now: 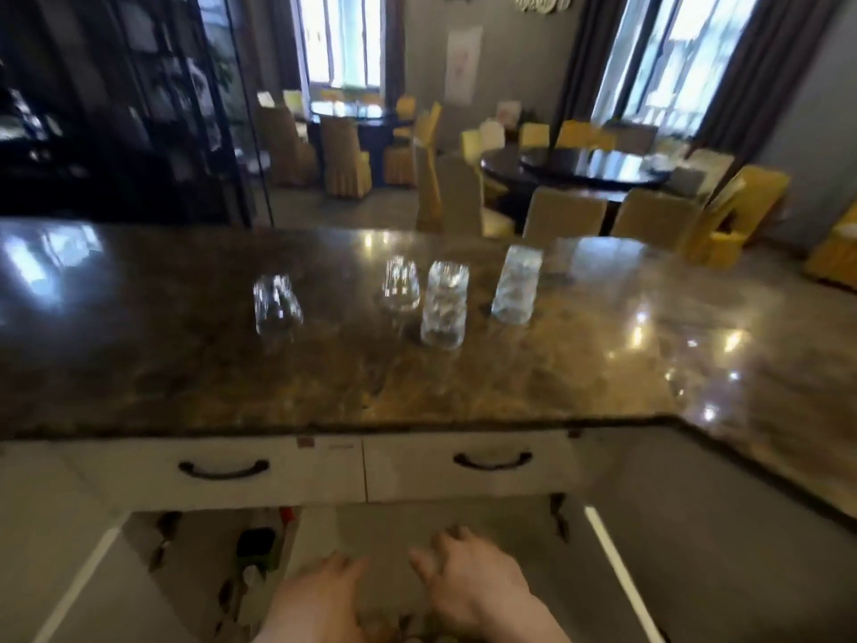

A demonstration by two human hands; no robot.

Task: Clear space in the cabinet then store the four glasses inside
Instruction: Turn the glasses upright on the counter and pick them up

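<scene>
Four glasses counted on the tabletop (463, 392), centre of the frame, all upright and apart from the hands: a plain tumbler (277, 304) at the left, a stemmed glass (400, 284), then two tall textured glasses, one near (444, 304) and one further right (517, 284). Stemmed glass and near textured glass just beside each other; contact not discernible through blur.

Judged light, rigid, smooth and breakable; best taken around the body, the stemmed one low on the bowl.

Cabinet (417, 526) open at bottom centre, below two drawers; dark bottles (257, 545) inside at its left, number unclear.

Left hand (320, 596) and right hand (468, 582) low in the cabinet opening, fingers spread wide, grip holding nothing visible.
</scene>
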